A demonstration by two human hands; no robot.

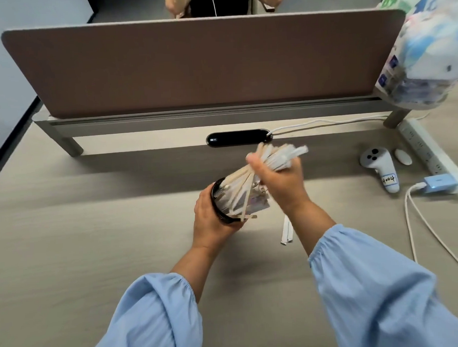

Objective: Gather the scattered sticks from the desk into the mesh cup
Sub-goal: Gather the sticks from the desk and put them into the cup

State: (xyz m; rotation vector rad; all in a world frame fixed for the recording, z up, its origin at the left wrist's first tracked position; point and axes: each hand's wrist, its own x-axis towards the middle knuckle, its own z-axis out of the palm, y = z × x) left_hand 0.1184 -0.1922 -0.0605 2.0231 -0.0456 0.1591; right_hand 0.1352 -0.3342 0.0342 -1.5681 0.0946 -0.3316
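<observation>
My left hand (pixel 211 221) grips the black mesh cup (pixel 220 200), tilted with its mouth facing right, above the desk's middle. My right hand (pixel 283 181) is closed around a bundle of pale wooden and white paper-wrapped sticks (pixel 274 155). The bundle's lower ends reach into the cup's mouth and its upper ends fan out up and to the right. Two white wrapped sticks (pixel 287 231) lie on the desk just below my right wrist.
A brown divider panel (pixel 204 64) closes off the back of the desk. A white game controller (pixel 382 169), a small white oval object (pixel 403 156), a power strip (pixel 429 154) with a blue plug and white cables sit at the right. A plastic bag (pixel 429 46) stands at the far right.
</observation>
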